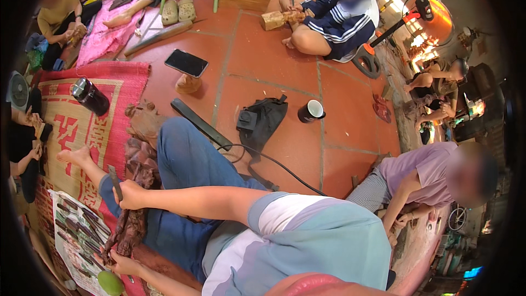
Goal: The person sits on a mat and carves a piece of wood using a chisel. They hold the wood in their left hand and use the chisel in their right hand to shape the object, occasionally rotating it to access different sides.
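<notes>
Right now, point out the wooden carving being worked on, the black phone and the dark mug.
Wooden carving point(130, 231): head view, on its dark lower body.
Black phone point(186, 63): head view, middle of its screen.
Dark mug point(304, 113): head view, on its outer wall.

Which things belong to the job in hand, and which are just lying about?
Job:
- Narrow tool in the right hand
- Dark wood carving at the left hand
- Spread tools, probably

Lying about:
- Phone
- Dark flask
- Mug
- Black bag
</notes>
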The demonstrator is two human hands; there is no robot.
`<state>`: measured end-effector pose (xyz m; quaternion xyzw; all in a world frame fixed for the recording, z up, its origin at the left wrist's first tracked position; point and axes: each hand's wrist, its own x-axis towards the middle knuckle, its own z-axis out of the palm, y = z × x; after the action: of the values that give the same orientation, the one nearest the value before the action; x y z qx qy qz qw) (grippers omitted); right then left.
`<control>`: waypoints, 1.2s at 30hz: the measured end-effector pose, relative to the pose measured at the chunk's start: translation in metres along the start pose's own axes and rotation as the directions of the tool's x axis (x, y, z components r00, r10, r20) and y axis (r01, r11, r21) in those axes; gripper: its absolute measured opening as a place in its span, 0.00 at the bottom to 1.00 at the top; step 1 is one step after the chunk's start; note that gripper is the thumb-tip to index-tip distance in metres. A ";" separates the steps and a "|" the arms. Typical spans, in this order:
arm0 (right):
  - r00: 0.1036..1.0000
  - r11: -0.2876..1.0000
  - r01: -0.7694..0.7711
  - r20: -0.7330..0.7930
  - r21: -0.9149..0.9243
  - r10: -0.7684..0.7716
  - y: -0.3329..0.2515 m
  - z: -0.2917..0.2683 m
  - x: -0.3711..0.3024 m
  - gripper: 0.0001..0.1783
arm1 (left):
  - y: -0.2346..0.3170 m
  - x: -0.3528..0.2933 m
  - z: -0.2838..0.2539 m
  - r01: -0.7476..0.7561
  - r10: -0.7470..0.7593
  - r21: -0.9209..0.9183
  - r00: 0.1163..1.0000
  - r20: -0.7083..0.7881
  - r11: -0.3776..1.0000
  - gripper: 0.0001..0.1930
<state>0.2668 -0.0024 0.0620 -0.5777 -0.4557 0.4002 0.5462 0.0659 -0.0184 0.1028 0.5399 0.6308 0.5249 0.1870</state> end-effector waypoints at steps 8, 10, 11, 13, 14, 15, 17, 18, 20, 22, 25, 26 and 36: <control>0.996 0.994 0.079 -0.026 -0.081 -0.082 0.001 -0.003 0.006 0.08 | -0.006 0.000 0.005 0.007 -0.005 -0.121 1.000 0.017 0.993 0.25; 0.994 0.993 0.101 -0.030 -0.067 -0.103 -0.005 -0.007 0.002 0.07 | -0.002 -0.002 0.004 0.038 -0.035 -0.146 0.999 0.019 0.989 0.25; 0.995 0.995 0.085 -0.041 -0.056 -0.088 -0.002 -0.008 0.003 0.06 | -0.007 0.000 0.003 0.009 -0.005 -0.152 1.000 0.028 0.988 0.25; 0.997 0.998 0.059 -0.054 -0.034 -0.061 0.007 -0.007 0.007 0.06 | -0.023 0.005 0.002 -0.046 0.052 -0.167 0.998 0.034 0.985 0.25; 0.997 0.998 0.057 -0.043 -0.029 -0.059 0.004 -0.006 0.007 0.06 | -0.021 0.005 0.002 -0.024 0.030 -0.169 0.999 0.035 0.985 0.25; 0.998 0.998 0.056 -0.031 -0.024 -0.056 0.001 -0.005 0.004 0.06 | -0.019 0.003 0.002 -0.002 0.008 -0.171 0.999 0.035 0.985 0.25; 0.996 0.996 0.081 -0.032 -0.044 -0.082 0.001 0.000 -0.006 0.06 | -0.013 -0.002 -0.002 0.025 -0.018 -0.166 0.999 0.049 0.986 0.25; 0.990 0.988 0.132 -0.034 -0.081 -0.135 0.002 0.001 -0.006 0.06 | -0.009 -0.004 0.000 0.025 -0.018 -0.179 0.999 0.043 0.983 0.26; 0.983 0.978 0.180 -0.011 -0.104 -0.182 0.000 -0.004 -0.006 0.07 | -0.007 -0.006 0.004 -0.008 0.014 -0.193 1.000 0.027 0.981 0.27; 0.991 0.990 0.135 0.014 -0.037 -0.134 -0.002 -0.013 -0.003 0.07 | -0.018 -0.002 0.006 -0.120 0.121 -0.143 0.993 -0.007 0.982 0.28; 0.973 0.971 0.224 0.069 -0.087 -0.219 -0.002 -0.003 0.002 0.07 | -0.003 0.000 0.000 0.006 -0.013 -0.264 1.000 -0.024 0.964 0.28; 0.980 0.973 0.193 0.064 -0.123 -0.186 -0.011 -0.004 -0.003 0.07 | -0.012 0.004 0.002 -0.003 0.000 -0.218 1.000 -0.012 0.976 0.27; 0.992 0.982 0.119 0.062 -0.145 -0.111 -0.010 0.004 -0.011 0.06 | -0.030 0.006 -0.002 0.045 -0.039 -0.212 0.999 0.032 0.976 0.28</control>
<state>0.2593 -0.0116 0.0714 -0.5784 -0.5315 0.3483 0.5115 0.0473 -0.0105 0.0795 0.5106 0.5797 0.5779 0.2634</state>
